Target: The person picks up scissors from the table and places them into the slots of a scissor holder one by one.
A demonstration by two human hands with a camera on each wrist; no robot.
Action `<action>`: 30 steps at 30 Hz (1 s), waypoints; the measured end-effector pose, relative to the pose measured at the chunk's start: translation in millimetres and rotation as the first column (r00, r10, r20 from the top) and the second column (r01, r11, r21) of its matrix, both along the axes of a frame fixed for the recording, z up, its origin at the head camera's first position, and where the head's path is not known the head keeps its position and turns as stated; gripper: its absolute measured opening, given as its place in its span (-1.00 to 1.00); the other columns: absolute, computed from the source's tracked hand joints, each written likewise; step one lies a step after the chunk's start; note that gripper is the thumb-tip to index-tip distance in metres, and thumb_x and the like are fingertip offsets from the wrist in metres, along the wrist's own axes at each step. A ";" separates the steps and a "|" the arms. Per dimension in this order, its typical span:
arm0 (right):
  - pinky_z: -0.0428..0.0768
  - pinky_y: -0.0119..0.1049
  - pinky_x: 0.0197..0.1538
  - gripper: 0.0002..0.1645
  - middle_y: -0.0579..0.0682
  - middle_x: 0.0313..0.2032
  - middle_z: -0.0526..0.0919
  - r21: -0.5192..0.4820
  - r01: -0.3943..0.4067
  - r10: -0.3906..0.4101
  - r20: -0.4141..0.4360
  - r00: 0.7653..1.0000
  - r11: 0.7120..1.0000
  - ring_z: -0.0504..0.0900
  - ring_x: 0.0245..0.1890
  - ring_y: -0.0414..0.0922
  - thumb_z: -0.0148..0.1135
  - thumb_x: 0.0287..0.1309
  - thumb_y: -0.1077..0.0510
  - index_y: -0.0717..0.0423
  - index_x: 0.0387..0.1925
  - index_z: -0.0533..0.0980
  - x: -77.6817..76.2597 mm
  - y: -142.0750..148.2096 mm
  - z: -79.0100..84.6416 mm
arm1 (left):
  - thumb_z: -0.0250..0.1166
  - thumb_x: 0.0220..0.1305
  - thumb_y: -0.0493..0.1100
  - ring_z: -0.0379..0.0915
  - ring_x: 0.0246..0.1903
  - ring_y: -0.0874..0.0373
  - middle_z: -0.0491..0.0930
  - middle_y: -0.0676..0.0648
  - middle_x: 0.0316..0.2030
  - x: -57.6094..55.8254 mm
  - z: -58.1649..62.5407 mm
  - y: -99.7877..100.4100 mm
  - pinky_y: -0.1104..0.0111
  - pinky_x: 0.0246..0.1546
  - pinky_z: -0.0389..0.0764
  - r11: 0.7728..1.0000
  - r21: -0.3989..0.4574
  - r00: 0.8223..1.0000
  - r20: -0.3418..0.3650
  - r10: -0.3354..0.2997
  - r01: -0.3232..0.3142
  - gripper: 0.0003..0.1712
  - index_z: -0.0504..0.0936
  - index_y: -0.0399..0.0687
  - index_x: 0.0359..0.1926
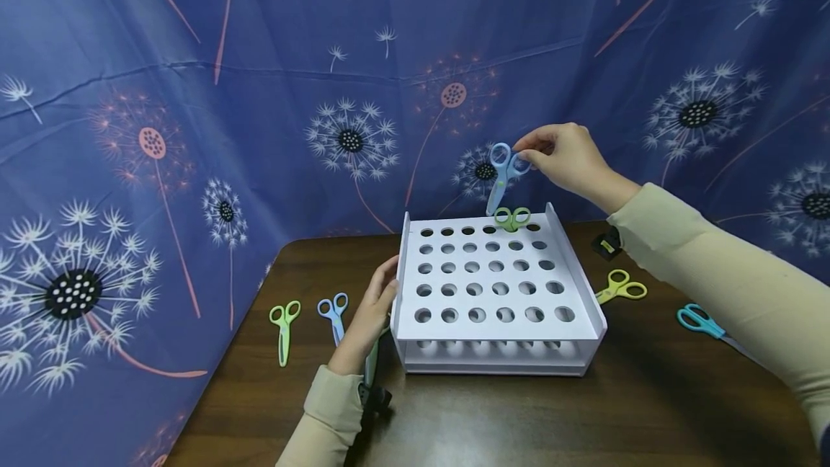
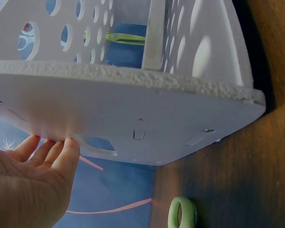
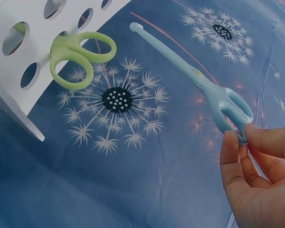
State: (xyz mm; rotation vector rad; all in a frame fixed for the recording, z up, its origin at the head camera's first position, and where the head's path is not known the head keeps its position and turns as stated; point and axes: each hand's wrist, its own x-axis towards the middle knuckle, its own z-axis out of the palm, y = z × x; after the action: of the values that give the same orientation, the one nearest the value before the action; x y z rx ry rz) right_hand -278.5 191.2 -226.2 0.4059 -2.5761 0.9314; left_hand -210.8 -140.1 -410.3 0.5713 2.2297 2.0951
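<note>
My right hand (image 1: 564, 157) pinches a pair of light blue scissors (image 1: 499, 182) by one handle loop, raised above the back of a white rack (image 1: 485, 277) with rows of round holes. The blades point down in the head view. Just below them, green scissors (image 1: 512, 222) stand in a back-row hole, only their handles showing on top; in the left wrist view a green blade (image 2: 128, 38) shows inside the rack. My left hand (image 1: 369, 316) rests against the rack's left side, its fingertips touching the side panel (image 2: 104, 114) near a cutout.
Left of the rack lie green scissors (image 1: 284, 337) and blue scissors (image 1: 336, 323); another green pair (image 1: 371, 366) is partly behind my left wrist. Yellow-green scissors (image 1: 606, 294) and teal scissors (image 1: 713, 328) lie to the right. A blue patterned cloth (image 1: 272, 121) hangs behind the table.
</note>
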 end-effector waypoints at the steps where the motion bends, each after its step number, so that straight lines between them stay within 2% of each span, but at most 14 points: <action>1: 0.50 -0.36 -0.35 -0.77 0.19 -0.17 0.69 -0.001 0.001 -0.001 0.005 1.000 1.000 0.62 -0.29 0.01 0.20 0.30 0.15 0.15 -0.10 0.66 -0.4 -0.8 -0.2 | -0.14 0.54 -0.15 0.07 0.36 -0.14 0.11 -0.27 0.41 0.3 0.4 0.3 0.16 0.27 0.23 1.000 0.001 1.000 0.001 0.000 0.000 -0.44 0.04 -0.13 0.48; 7: 0.52 -0.35 -0.36 -0.77 0.21 -0.19 0.69 -0.003 -0.001 0.001 0.004 1.000 1.000 0.63 -0.32 -0.02 0.20 0.29 0.18 0.17 -0.11 0.66 -2.3 -4.8 -2.0 | -0.14 0.54 -0.14 0.06 0.38 -0.13 0.10 -0.26 0.42 0.8 0.2 0.4 0.07 0.30 0.19 1.000 0.001 1.000 -0.001 0.001 -0.001 -0.43 0.03 -0.12 0.48; 17: 0.49 -0.37 -0.37 -0.79 0.18 -0.21 0.70 -0.028 -0.016 0.016 -0.003 1.000 0.999 0.62 -0.31 0.04 0.21 0.28 0.19 0.15 -0.12 0.67 -8.9 -13.9 -8.8 | -0.14 0.54 -0.13 0.10 0.35 -0.14 0.12 -0.27 0.40 0.2 -1.1 -1.2 0.24 0.22 0.28 1.000 -0.007 1.000 -0.001 0.008 -0.008 -0.43 0.04 -0.12 0.48; 30: 0.50 -0.31 -0.33 -0.79 0.16 -0.19 0.70 -0.043 -0.026 0.026 0.010 1.000 0.999 0.61 -0.32 -0.02 0.19 0.30 0.19 0.13 -0.12 0.67 -16.4 -26.0 -13.8 | -0.13 0.54 -0.15 0.13 0.33 -0.12 0.15 -0.26 0.38 -0.5 -0.9 0.5 0.25 0.23 0.27 1.000 -0.008 1.000 0.002 0.007 -0.007 -0.44 0.05 -0.09 0.48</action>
State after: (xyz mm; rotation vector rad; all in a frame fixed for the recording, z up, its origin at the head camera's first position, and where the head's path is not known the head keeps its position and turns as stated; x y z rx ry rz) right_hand -294.9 165.2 -240.0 0.4246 -2.5619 0.9985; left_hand -211.4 -139.6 -411.2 0.5614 2.2408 2.0884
